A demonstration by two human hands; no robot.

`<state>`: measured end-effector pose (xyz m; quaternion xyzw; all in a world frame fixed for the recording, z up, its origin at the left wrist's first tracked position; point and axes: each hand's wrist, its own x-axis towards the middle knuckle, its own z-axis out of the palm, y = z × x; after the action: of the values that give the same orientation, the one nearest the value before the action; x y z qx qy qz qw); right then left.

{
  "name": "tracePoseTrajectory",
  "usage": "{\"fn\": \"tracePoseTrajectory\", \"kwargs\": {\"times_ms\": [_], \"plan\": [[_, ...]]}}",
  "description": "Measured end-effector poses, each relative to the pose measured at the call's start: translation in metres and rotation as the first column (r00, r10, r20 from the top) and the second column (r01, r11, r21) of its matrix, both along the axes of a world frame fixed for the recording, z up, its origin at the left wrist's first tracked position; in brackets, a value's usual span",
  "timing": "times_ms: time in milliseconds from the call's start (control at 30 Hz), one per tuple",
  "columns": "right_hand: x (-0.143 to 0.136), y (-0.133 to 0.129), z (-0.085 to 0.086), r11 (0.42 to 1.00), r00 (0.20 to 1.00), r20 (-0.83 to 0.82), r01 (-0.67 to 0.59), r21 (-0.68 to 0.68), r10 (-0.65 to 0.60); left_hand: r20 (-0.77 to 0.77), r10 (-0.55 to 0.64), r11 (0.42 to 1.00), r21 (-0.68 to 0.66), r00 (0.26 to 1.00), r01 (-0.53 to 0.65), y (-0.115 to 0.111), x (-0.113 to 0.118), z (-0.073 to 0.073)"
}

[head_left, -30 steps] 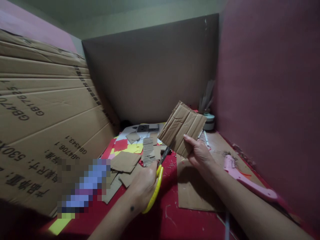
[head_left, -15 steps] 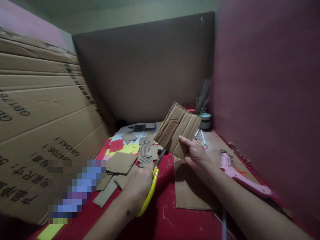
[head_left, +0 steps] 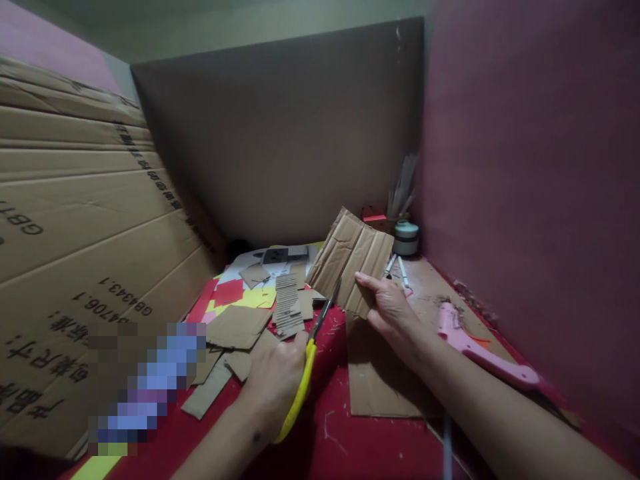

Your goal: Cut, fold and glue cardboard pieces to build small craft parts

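My left hand (head_left: 280, 373) is closed round the yellow handles of a pair of scissors (head_left: 296, 401). Their dark blades point up and away, with the tips at the lower edge of a piece of corrugated cardboard (head_left: 350, 257). That piece is held up tilted above the table by my right hand (head_left: 393, 313), thumb on its near face and the other fingers mostly hidden behind it. Beneath my right hand lies a larger flat cardboard sheet (head_left: 373, 383). Left of the scissors are a ribbed cardboard strip (head_left: 289, 307) and a cardboard square (head_left: 240, 327).
A pink glue gun (head_left: 480, 353) lies on the right. White pens (head_left: 403, 270) and a pale green jar (head_left: 406, 238) stand or lie further back. Red paper (head_left: 229, 292) and yellow paper (head_left: 253, 298) lie left on the red table cover (head_left: 320, 450). A large printed cardboard panel (head_left: 95, 247) rises at the left.
The whole view has shifted slightly, so most things appear a little further left. Both hands keep their holds, and the cardboard piece looks tilted slightly differently against the blades.
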<state>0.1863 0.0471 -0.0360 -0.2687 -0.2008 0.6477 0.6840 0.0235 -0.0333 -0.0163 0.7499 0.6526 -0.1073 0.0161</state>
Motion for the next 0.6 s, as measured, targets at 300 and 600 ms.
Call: {"fn": "tracePoseTrajectory", "kwargs": {"times_ms": [300, 600], "plan": [[0.0006, -0.0007, 0.0022, 1.000, 0.999, 0.030, 0.009, 0.015, -0.009, 0.120, 0.036, 0.999, 0.024, 0.992, -0.040, -0.0016, 0.0066, -0.0015], [0.0005, -0.0016, 0.0035, 1.000, 1.000, 0.004, 0.001, 0.027, -0.001, 0.069, -0.030, 1.000, 0.011, 0.997, 0.029, 0.0034, 0.0044, -0.0020]]}}
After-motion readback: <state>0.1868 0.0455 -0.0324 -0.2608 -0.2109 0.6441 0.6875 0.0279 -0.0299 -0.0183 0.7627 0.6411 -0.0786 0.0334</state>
